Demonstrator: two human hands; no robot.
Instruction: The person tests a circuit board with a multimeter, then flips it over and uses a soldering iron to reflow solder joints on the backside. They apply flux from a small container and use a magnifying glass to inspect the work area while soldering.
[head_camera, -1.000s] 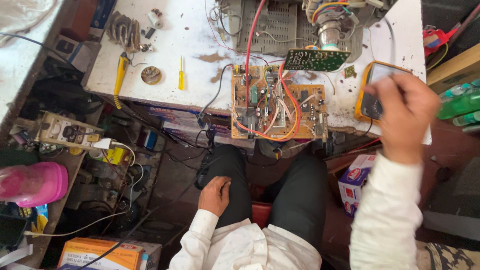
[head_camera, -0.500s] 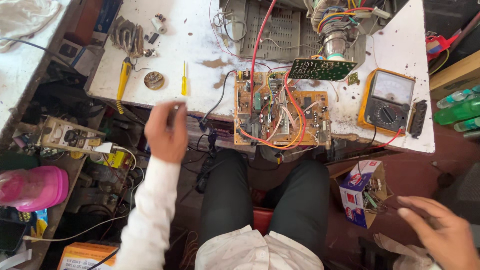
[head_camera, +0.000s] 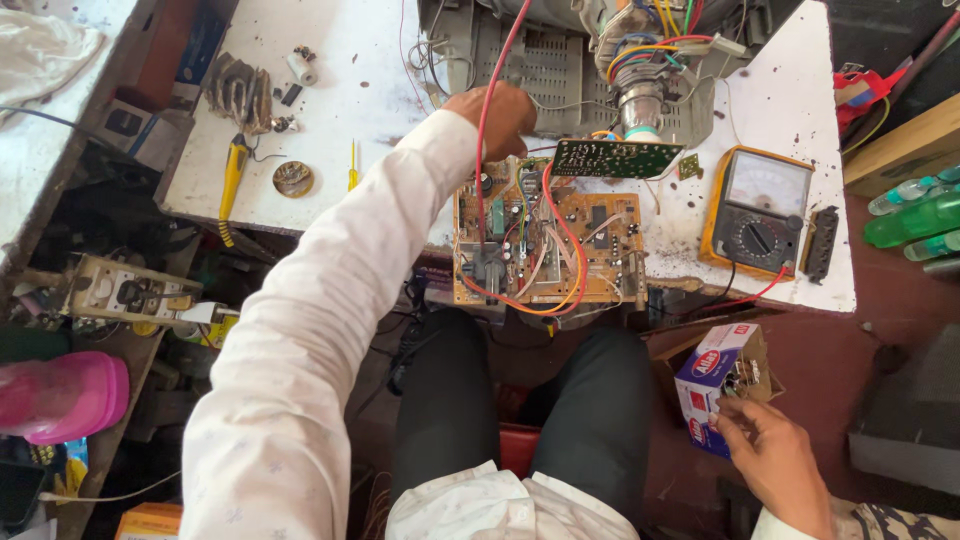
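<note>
**Reaching over the circuit board while the other hand digs in the parts box**

Stretching across the white workbench (head_camera: 330, 90), the left hand (head_camera: 497, 120) rests at the far edge of the brown circuit board (head_camera: 550, 245), its fingers curled near the red wire (head_camera: 490, 130) that runs up toward the grey set chassis (head_camera: 540, 60); whether it actually pinches the wire cannot be told. The right hand (head_camera: 775, 465) sits low at the near right, fingertips inside the open cardboard box (head_camera: 720, 385) of small parts, seemingly picking something out. The hands are well apart. The step looks like fault-finding on the board. The next move likely calls for a steady touch among crowded wires. An orange multimeter (head_camera: 755, 215) lies to the right of the board, untouched.
</note>
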